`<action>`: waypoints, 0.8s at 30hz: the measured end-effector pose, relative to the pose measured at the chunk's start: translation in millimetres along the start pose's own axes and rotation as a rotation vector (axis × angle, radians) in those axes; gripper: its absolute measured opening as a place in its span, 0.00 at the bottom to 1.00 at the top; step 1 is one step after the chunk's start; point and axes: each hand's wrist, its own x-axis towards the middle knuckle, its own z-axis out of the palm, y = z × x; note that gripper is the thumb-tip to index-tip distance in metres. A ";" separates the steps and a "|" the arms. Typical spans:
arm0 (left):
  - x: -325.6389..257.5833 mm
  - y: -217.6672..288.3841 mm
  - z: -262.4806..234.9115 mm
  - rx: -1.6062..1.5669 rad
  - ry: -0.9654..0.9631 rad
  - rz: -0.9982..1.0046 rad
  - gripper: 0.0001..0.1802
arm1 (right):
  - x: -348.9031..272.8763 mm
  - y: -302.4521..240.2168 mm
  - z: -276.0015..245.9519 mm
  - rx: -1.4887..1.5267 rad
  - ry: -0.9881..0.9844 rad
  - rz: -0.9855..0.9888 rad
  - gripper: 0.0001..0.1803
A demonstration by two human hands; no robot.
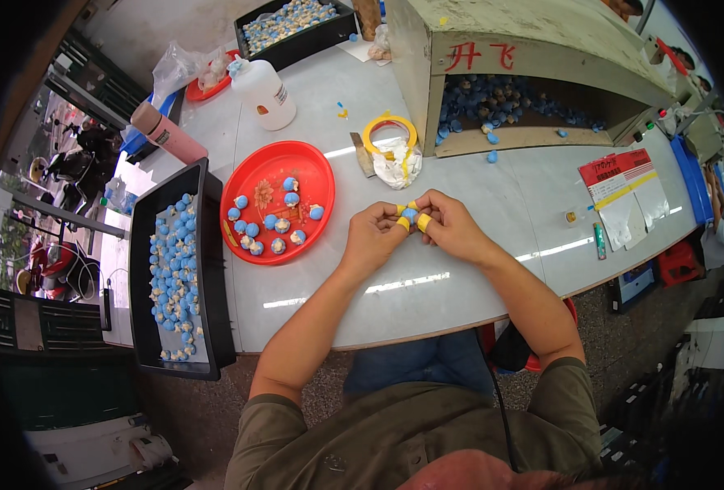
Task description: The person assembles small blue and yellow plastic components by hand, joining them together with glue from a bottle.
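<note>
"Looking straight down, in the head view, where would you say the piece sits?"

"Right between the two hands. It's a small blue piece [410, 214], out in front of the chest, over the pale table [386, 318]. The left hand [373, 237] has it from the left, the right hand [460, 230] from the right."

"Both gripping it?"

"Looks so to me: thumbs and fingertips pinched in around it, nearly meeting. Those yellow wraps [424, 222] on the fingers hide part of it. Whether anything sits in the palms, I can't tell."

"Any long axis to it?"

"None I can make out. What shows is roundish and blue; the underside is hidden."

"And which hand is nearer?"

"Neither, really; it's about midway. But look left: the red plate [252, 175], with its scattered blue-and-cream balls [316, 212], lies near the left hand, clearly closer to that one. The black tray [220, 327], holding similar balls, is farther left, past the plate."

"And on the right hand's side?"

"Ahead and to the right stands the grey cabinet [517, 33], loose blue pieces [476, 98] heaped inside its open front, well apart from the fingers. The yellow tape roll [412, 131] lies almost straight ahead."
</note>
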 end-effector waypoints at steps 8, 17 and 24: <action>0.1 2.2 -1.3 -0.070 -0.002 0.015 0.11 | 0.0 2.4 0.3 -0.047 0.056 -0.091 0.07; -0.6 -9.0 -3.6 -0.053 -0.016 0.026 0.10 | 0.2 12.6 1.1 -0.040 0.019 -0.106 0.06; 0.5 -8.0 -2.2 -0.051 -0.002 0.027 0.10 | -1.4 9.1 0.9 -0.089 0.028 -0.130 0.07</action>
